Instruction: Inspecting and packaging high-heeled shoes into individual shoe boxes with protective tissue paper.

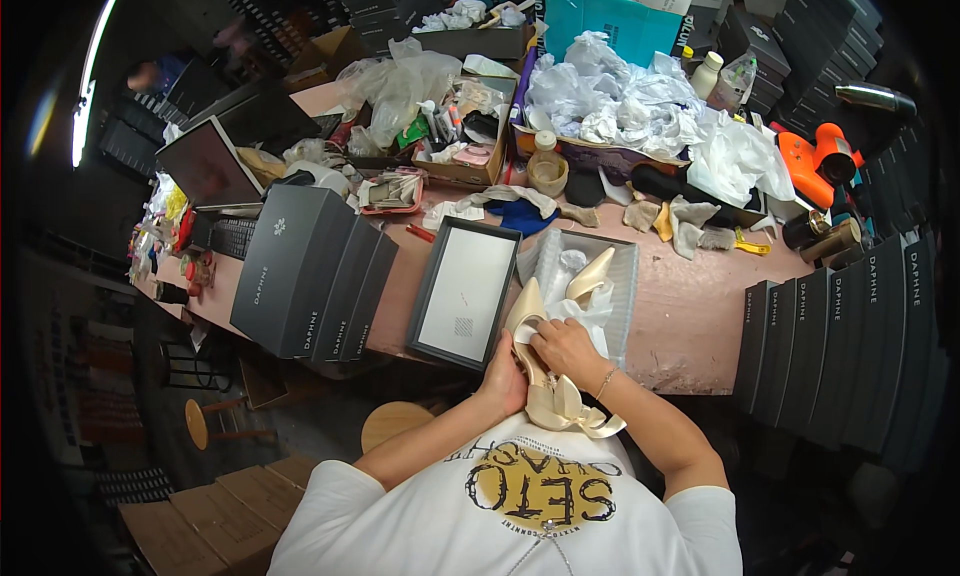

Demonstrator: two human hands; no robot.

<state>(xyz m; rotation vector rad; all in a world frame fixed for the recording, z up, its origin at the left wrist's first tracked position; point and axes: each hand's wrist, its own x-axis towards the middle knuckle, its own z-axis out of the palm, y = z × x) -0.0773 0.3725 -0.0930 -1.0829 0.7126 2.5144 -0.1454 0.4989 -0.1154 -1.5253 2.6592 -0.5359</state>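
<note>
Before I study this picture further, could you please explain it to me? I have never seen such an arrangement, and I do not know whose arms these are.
There is no machine here: each grip is a person's bare hand. The one picture comes from a wide fisheye camera worn on that person's head, looking down, so straight edges bend. The left grip holds a cream shoe; the right grip has its fingers at the shoe's opening, though what they pinch, if anything, is hidden. On the pinkish table, a second shoe lies in a lined box, beside a shallow dark tray with a pale inside. Dark boxes stand at both sides; crumpled white paper is heaped behind.
</note>
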